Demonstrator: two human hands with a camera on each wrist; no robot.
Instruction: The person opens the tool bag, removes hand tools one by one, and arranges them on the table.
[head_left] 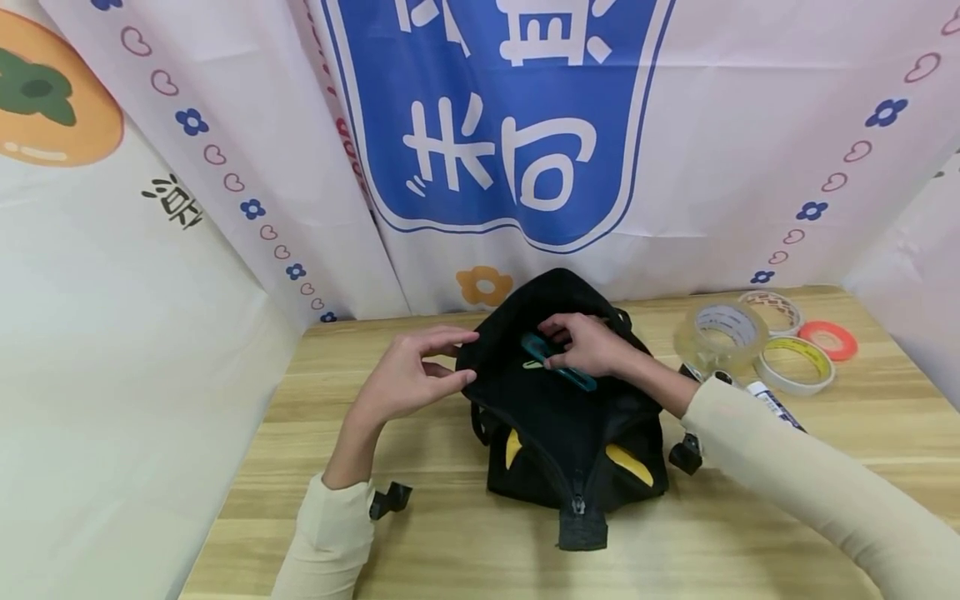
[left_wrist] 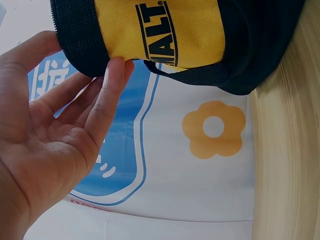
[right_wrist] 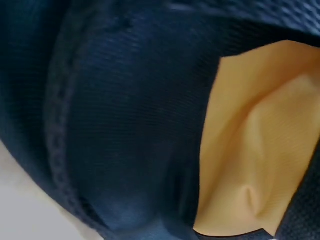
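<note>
A black and yellow tool bag [head_left: 525, 408] stands with its zippered mouth spread wide. My left hand [head_left: 412, 371] holds its left rim, thumb and fingertips on either side of the zipper edge. The left wrist view shows those fingertips against the bag's yellow panel [left_wrist: 195, 35]. Inside the mouth, my right hand [head_left: 588, 346] has curled fingers around a slim teal tool [head_left: 577, 379], which looks like a utility knife. A small pale green piece [head_left: 532, 364] shows beside it. The right wrist view holds only black fabric [right_wrist: 135, 125] and a yellow panel [right_wrist: 255, 145]; that hand is out of its sight.
Right of the bag lie a clear tape roll [head_left: 723, 333], a yellow-cored tape roll [head_left: 797, 367], a patterned-core roll [head_left: 772, 310] and a red roll [head_left: 828, 340]. A white and dark blue tube [head_left: 776, 406] lies by the right sleeve. A printed curtain [head_left: 675, 208] hangs behind the wooden table [head_left: 315, 433].
</note>
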